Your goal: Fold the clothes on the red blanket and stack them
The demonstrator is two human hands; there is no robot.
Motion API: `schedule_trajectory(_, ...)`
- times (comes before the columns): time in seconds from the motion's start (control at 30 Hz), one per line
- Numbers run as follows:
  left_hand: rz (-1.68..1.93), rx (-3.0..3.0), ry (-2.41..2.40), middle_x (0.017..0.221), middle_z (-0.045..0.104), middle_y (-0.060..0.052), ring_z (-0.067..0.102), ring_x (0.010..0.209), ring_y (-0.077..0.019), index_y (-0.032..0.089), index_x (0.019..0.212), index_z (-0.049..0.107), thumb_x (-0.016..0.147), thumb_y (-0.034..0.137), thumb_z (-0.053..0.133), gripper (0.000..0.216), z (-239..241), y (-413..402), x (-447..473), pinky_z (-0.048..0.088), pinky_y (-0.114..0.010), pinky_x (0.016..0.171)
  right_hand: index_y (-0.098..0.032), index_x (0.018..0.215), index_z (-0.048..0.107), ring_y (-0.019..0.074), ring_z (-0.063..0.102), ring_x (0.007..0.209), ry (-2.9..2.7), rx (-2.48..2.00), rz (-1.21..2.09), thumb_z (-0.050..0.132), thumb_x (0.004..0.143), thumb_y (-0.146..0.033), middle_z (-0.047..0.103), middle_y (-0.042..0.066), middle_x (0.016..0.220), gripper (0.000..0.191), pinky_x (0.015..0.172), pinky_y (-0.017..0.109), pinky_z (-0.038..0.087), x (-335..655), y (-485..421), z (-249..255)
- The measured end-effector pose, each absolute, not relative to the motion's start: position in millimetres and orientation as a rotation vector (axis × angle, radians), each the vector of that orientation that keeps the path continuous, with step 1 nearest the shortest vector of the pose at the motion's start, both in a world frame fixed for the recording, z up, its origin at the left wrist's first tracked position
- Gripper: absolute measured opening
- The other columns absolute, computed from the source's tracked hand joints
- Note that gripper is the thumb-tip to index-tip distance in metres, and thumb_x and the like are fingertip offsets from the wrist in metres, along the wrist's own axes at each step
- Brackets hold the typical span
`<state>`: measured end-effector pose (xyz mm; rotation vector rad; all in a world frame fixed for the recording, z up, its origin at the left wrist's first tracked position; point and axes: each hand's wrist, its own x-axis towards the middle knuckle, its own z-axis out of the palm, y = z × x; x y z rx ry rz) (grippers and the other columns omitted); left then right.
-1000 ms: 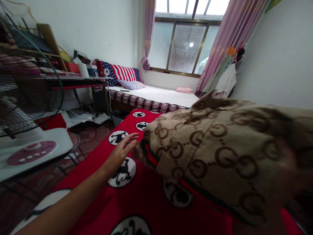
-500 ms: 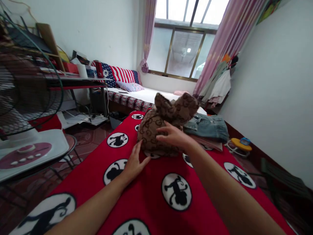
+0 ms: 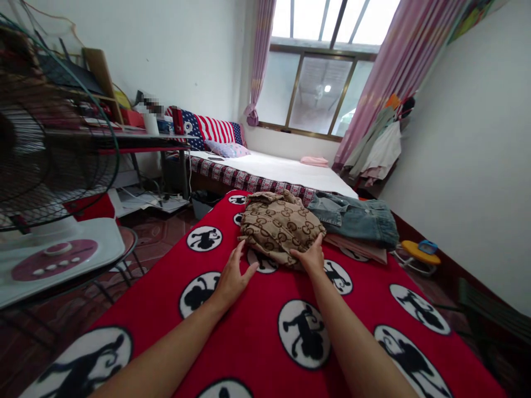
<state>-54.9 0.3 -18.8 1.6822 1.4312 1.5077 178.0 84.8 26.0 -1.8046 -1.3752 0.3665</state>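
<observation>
A brown patterned cloth garment (image 3: 282, 224) lies bunched into a low bundle on the red blanket (image 3: 257, 342) with its black-and-white monkey circles. My left hand (image 3: 234, 276) rests on the blanket at the bundle's near left corner, fingers apart and thumb out, holding nothing. At the near right edge, my right hand (image 3: 310, 255) touches the garment, thumb and fingers spread over its border. Just right of the bundle is a folded denim garment (image 3: 360, 218), lying on top of a folded pink cloth (image 3: 357, 246).
A fan (image 3: 50, 138) and a white stand with a pink panel (image 3: 53, 260) are close on the left, before a cluttered desk (image 3: 145, 145). Beyond is a bed with a white sheet (image 3: 274, 163). A yellow stool (image 3: 421, 252) stands at right.
The garment's raised part has dropped and now lies flat on the bundle. My right hand has come down from above it to its near right edge. My left hand has barely moved.
</observation>
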Motion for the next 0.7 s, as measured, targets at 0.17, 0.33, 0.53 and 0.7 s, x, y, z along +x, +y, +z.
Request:
schedule_trajectory(0.17,1.531,1.524,1.365,0.141,0.047,-0.021,0.054,0.122,-0.0290,0.015,0.146,0.032,0.085,0.049,0.057,0.074,-14,-2,-56,0.042,-0.049,0.104,-0.009,0.130,0.051,0.0319,0.064,0.102,-1.351,-1.587,0.631,0.063,0.053,-0.020,0.068,0.016,0.113,0.079,0.088,0.040,0.050,163,81,28)
schedule_trajectory(0.33,1.740,1.156,1.322,0.141,0.045,-0.018,0.054,0.121,-0.0259,0.020,0.144,0.033,0.090,0.055,0.048,0.066,-10,-2,-68,0.048,-0.043,0.099,-0.012,0.094,0.068,0.0225,0.066,0.080,-1.623,-1.297,0.722,0.053,0.054,-0.019,0.072,0.006,0.087,0.043,0.069,0.026,0.052,184,35,70)
schedule_trajectory(0.53,1.825,0.960,1.220,0.143,0.043,-0.016,0.051,0.127,-0.0247,0.024,0.142,0.036,0.091,0.058,0.044,0.062,-3,-7,-66,0.048,-0.039,0.099,-0.018,0.095,0.073,0.0199,0.065,0.076,-2.142,-1.078,0.066,0.054,0.065,-0.012,0.071,0.004,0.084,0.036,0.066,0.025,0.049,253,-69,149)
schedule_trajectory(0.7,1.798,1.156,1.283,0.147,0.042,-0.014,0.045,0.134,-0.0251,0.022,0.145,0.032,0.095,0.058,0.036,0.062,-7,-3,-66,0.042,-0.043,0.107,-0.037,0.107,0.071,0.0202,0.065,0.067,-2.557,-0.946,-0.202,0.061,0.077,-0.016,0.073,0.004,0.081,0.039,0.056,0.027,0.046,237,-137,146)
